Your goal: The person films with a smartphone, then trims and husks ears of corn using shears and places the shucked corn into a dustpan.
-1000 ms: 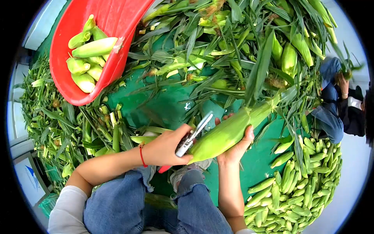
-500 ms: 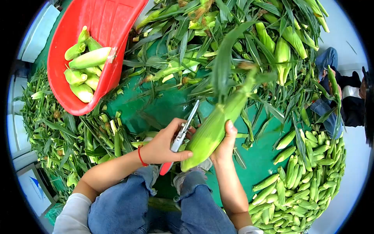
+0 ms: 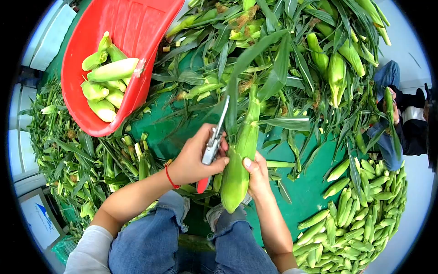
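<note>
My left hand (image 3: 197, 153), with a red cord at the wrist, is closed round pruning shears (image 3: 211, 153) that have silver metal blades and a red handle. The blades point up and away from me. My right hand (image 3: 259, 176) grips an ear of corn (image 3: 237, 171) in its green husk from the right side. The ear stands nearly upright over my knees, tip toward me, with long leaves fanning out from its stalk end. My left thumb rests close to the ear's left side; whether it touches is unclear.
A red scoop-shaped tub (image 3: 98, 130) at upper left holds several corn ears (image 3: 114, 69). Leafy stalks (image 3: 219, 84) lie beyond my hands, cut trimmings (image 3: 68, 155) at left. A large heap of husked-in ears (image 3: 356, 219) covers the lower right. Another person (image 3: 388, 114) sits at far right.
The ear of corn has swung from leaning right to nearly upright, its stalk end moving left. Both hands have shifted slightly, and the shears stay in my left hand.
</note>
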`<move>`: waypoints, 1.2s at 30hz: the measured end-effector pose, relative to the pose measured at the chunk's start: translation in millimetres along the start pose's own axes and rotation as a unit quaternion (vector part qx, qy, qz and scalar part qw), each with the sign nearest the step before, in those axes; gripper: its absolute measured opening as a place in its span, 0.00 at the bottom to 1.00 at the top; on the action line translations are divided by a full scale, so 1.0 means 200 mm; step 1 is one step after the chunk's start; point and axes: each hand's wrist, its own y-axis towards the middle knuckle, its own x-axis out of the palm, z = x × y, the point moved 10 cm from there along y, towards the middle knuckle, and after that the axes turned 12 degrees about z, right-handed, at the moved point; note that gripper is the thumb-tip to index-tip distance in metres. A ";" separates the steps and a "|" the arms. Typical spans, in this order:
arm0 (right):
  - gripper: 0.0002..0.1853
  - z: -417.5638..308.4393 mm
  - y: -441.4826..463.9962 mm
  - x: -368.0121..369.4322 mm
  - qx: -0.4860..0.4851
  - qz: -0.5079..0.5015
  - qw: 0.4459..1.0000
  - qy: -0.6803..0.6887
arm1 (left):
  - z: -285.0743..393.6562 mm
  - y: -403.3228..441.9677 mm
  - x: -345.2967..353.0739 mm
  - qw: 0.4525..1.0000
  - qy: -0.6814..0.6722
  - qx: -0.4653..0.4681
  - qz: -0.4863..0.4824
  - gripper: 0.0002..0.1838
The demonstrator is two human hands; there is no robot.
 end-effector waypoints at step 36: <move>0.26 -0.48 -0.05 -0.77 -0.234 0.331 0.862 0.304 | -0.29 -0.23 -0.10 0.806 -0.450 -0.384 0.018 0.28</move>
